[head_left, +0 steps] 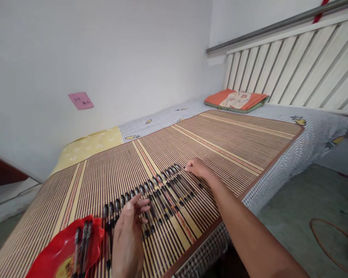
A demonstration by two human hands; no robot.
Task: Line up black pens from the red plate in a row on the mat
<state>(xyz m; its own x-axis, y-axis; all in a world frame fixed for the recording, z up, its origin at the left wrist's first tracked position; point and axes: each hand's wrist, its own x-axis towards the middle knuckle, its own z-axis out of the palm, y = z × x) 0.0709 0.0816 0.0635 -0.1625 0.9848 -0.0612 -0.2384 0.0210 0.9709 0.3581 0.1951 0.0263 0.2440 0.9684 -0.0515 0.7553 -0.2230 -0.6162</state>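
Note:
A long row of black-capped pens with clear barrels (162, 195) lies side by side on a striped bamboo mat (220, 150). At the row's far right end, my right hand (198, 168) has its fingers closed on the upper part of a pen (196, 180), which lies against the mat. My left hand (130, 231) hovers over the nearer part of the row with fingers apart and loosely bent, covering some of the pens. Several more pens (82, 247) lie in a red scalloped plate (58, 239) at the lower left.
The mat covers a bed with a checked sheet (278, 185). A folded orange and green cloth (237, 99) lies near the white slatted headboard (278, 65). A pink note (80, 100) is on the wall. A brown cord (321, 239) loops over the floor at right.

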